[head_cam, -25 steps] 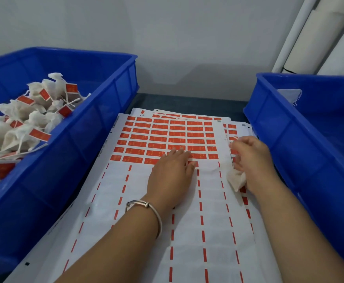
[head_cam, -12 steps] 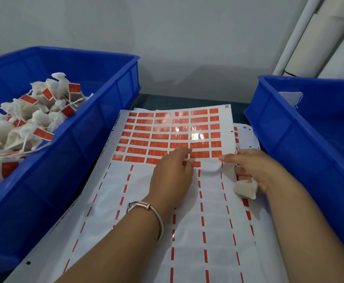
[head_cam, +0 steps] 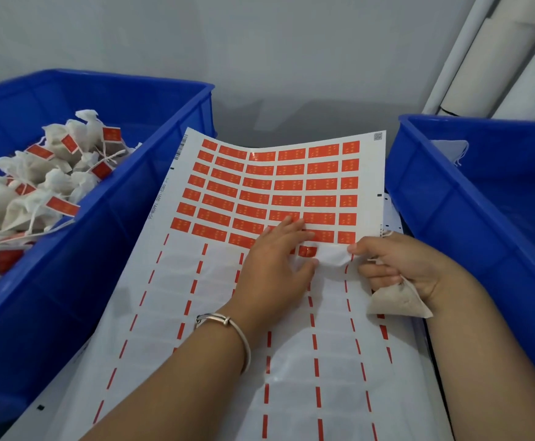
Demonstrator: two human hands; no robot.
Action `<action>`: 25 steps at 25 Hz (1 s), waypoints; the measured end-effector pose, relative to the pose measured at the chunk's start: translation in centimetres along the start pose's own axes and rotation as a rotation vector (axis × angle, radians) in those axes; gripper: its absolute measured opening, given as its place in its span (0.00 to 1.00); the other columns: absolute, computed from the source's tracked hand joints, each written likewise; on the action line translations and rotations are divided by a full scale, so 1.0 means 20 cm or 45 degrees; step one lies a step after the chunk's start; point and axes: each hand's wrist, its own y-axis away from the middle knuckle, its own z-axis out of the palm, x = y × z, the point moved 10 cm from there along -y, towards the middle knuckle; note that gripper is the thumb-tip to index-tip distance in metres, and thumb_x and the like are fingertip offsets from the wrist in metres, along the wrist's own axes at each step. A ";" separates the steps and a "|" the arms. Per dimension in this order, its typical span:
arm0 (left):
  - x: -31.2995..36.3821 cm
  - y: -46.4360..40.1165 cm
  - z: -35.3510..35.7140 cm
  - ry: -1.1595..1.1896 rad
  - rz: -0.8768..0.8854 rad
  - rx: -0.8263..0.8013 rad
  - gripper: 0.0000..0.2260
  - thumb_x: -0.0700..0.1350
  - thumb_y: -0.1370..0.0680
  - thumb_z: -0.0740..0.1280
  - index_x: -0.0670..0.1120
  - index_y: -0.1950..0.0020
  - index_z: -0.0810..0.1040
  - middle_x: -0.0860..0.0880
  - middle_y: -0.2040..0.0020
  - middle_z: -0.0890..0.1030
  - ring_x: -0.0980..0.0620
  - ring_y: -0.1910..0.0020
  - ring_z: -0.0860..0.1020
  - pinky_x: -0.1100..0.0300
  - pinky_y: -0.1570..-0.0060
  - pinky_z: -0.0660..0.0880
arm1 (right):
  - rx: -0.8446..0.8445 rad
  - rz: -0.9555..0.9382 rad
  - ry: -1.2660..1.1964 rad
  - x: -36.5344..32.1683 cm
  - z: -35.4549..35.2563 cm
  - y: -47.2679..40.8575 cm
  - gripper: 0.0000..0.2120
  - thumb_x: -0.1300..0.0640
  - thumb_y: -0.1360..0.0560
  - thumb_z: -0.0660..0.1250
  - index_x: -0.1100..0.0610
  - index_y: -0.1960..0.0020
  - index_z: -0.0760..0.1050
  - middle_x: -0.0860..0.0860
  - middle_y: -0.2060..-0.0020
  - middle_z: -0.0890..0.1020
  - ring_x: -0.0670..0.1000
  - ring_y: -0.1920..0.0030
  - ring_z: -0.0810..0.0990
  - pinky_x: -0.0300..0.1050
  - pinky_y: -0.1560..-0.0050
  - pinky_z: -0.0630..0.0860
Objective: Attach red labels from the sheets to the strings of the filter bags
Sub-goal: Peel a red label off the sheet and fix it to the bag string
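My left hand (head_cam: 279,268) presses flat on the label sheet (head_cam: 279,192) between blue bins at nine (head_cam: 151,198) and three (head_cam: 444,198); my right hand (head_cam: 409,268) pinches the sheet and grips a filter bag (head_cam: 396,302); grey wall (head_cam: 260,52) at twelve.

Your white label sheet (head_cam: 215,313) lies between the two bins, its far half still filled with rows of glossy red rectangular labels (head_cam: 260,183) and curling upward, its near half stripped to red dashes. A small white fabric filter bag (head_cam: 398,302) hangs beside the sheet's right edge. More filter bags already tagged in red (head_cam: 37,183) are heaped left of the sheet.
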 end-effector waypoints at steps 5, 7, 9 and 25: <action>-0.02 -0.02 0.00 0.028 -0.029 -0.011 0.20 0.51 0.27 0.71 0.55 0.36 0.75 0.60 0.31 0.69 0.59 0.29 0.63 0.54 0.31 0.61 | -0.090 0.009 -0.140 0.03 0.03 -0.01 0.21 0.63 0.30 0.65 0.56 0.37 0.73 0.51 0.67 0.83 0.44 0.83 0.64 0.32 0.82 0.64; -0.02 -0.02 -0.01 0.051 -0.029 0.018 0.18 0.50 0.27 0.71 0.54 0.38 0.78 0.59 0.33 0.72 0.57 0.30 0.66 0.53 0.31 0.64 | -0.127 0.000 -0.146 0.03 0.05 -0.01 0.23 0.62 0.32 0.65 0.56 0.37 0.72 0.50 0.71 0.81 0.44 0.83 0.63 0.32 0.82 0.64; 0.00 -0.02 -0.03 0.011 0.027 0.049 0.16 0.50 0.27 0.71 0.53 0.40 0.79 0.58 0.36 0.75 0.58 0.32 0.68 0.55 0.31 0.61 | -0.144 -0.001 -0.148 0.03 0.05 -0.01 0.23 0.61 0.32 0.65 0.56 0.36 0.72 0.50 0.72 0.81 0.44 0.84 0.64 0.32 0.82 0.65; 0.04 -0.02 -0.04 -0.171 0.088 0.042 0.14 0.52 0.25 0.67 0.53 0.40 0.79 0.57 0.39 0.78 0.58 0.36 0.71 0.65 0.40 0.57 | -0.111 -0.034 -0.084 0.03 0.04 -0.01 0.23 0.61 0.33 0.66 0.57 0.38 0.74 0.50 0.73 0.80 0.44 0.83 0.64 0.33 0.82 0.65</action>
